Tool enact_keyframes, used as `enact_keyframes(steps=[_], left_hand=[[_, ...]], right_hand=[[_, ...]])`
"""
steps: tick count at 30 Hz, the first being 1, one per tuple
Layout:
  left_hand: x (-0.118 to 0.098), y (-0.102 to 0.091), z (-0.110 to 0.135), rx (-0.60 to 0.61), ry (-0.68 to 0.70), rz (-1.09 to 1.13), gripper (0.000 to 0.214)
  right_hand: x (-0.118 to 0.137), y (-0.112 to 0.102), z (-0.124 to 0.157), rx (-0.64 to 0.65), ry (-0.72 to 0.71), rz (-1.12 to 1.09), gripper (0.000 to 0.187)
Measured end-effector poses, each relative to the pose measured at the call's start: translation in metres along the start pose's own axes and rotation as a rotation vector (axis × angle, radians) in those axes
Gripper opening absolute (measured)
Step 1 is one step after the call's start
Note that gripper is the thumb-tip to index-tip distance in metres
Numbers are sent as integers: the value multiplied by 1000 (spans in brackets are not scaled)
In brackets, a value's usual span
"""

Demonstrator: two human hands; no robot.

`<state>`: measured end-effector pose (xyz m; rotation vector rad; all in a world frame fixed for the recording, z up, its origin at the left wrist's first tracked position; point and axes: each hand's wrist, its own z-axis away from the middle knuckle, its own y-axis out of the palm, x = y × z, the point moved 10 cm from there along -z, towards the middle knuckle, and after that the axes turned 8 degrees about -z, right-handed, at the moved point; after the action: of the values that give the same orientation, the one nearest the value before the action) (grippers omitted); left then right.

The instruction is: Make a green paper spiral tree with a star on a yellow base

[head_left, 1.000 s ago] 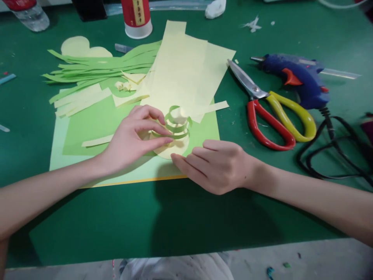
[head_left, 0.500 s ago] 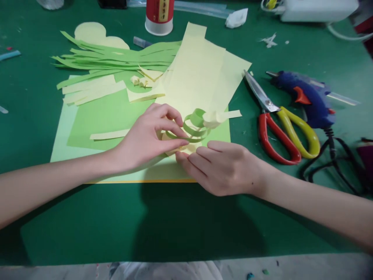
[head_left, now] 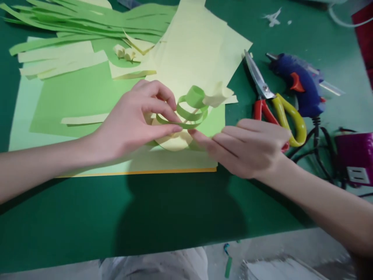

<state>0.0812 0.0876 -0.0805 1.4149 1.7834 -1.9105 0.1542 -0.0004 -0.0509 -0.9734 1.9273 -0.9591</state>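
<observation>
My left hand [head_left: 136,112] pinches the lower end of a curled green paper strip [head_left: 194,97] between thumb and fingers. The strip winds in loose loops above a pale yellow paper disc [head_left: 175,143]. A small folded cream paper piece [head_left: 218,95] adjoins the top of the curl at its right. My right hand [head_left: 247,146] is closed except for its index finger, whose tip reaches the strip's lower edge beside my left thumb. The other fingers curl under, and the thumb and palm are hidden, so whether they hold anything does not show.
Cream paper sheets [head_left: 195,54], cut green strips [head_left: 96,21] and pale strips [head_left: 64,60] lie behind and to the left. Scissors [head_left: 264,87] with red and yellow handles, a blue glue gun [head_left: 303,83] and a purple box with sockets [head_left: 355,157] are at right.
The view has shifted and tilted down, so the table items sit higher. My right hand has drawn back to the right, its index finger straighter. My left hand keeps its pinch on the strip.
</observation>
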Motion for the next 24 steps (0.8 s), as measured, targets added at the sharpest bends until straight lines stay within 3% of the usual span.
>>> enact_keyframes(steps=[6, 13, 19, 24], left_hand=[[-2, 1, 1, 8, -28, -48, 4], [1, 0, 2, -11, -81, -70, 5], [-1, -1, 1, -23, -74, -58, 3], [-1, -2, 1, -20, -64, -37, 4]], right_hand=[[-20, 30, -1, 115, 127, 8, 32], [-45, 44, 10, 182, 360, -61, 42], [-64, 24, 22, 75, 437, 97, 29], [-102, 9, 45, -31, 714, 19, 16]])
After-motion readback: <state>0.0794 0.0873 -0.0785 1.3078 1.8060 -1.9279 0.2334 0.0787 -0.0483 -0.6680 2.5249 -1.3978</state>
